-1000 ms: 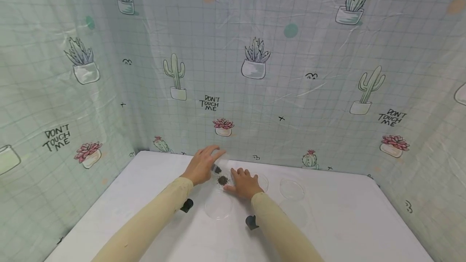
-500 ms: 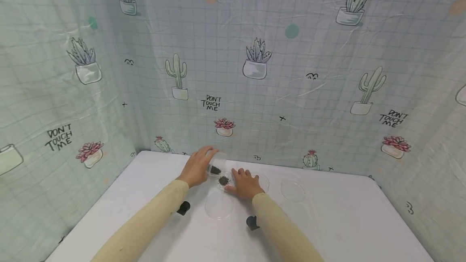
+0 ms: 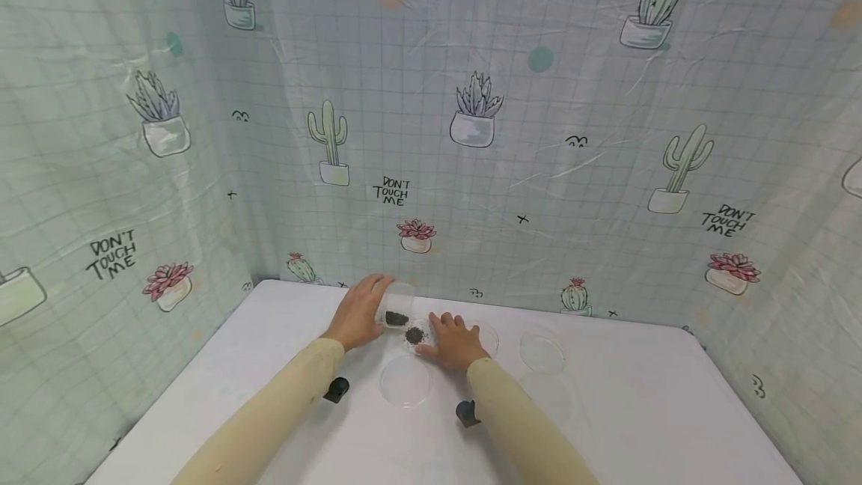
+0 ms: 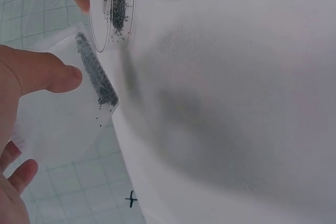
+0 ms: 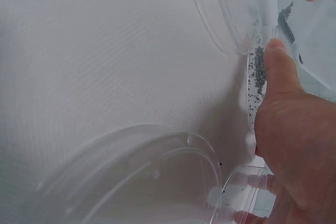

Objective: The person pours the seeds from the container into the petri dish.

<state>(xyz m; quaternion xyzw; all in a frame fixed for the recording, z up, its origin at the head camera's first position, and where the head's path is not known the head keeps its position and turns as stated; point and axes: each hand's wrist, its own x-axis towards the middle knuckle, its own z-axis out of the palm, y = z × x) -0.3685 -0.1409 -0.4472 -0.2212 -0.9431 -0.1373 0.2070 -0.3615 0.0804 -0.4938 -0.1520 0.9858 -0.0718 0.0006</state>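
My left hand (image 3: 359,313) holds a clear plastic bag (image 3: 400,296) at the back of the table. Dark small grains, like seeds (image 4: 94,72), lie along the bag's lower edge, with the thumb across its face in the left wrist view. Just right of the bag stands a clear petri dish (image 5: 249,93) with a pile of similar grains (image 3: 414,335) and a few scattered ones. The thumb and index finger of my right hand (image 3: 456,343) hold that dish from its sides. Its other fingers reach toward a second clear dish, and their exact contact is unclear.
An additional clear dish (image 3: 406,382) lies in front of the grain dish. More clear round dishes or lids (image 3: 542,352) lie to the right, faint against the white table (image 3: 640,410). A patterned curtain (image 3: 512,245) hangs right behind the table's back edge.
My left hand has drawn slightly left and lower with the bag, which now hangs more upright, its grains gathered at the bottom. My right hand stays at the dish.
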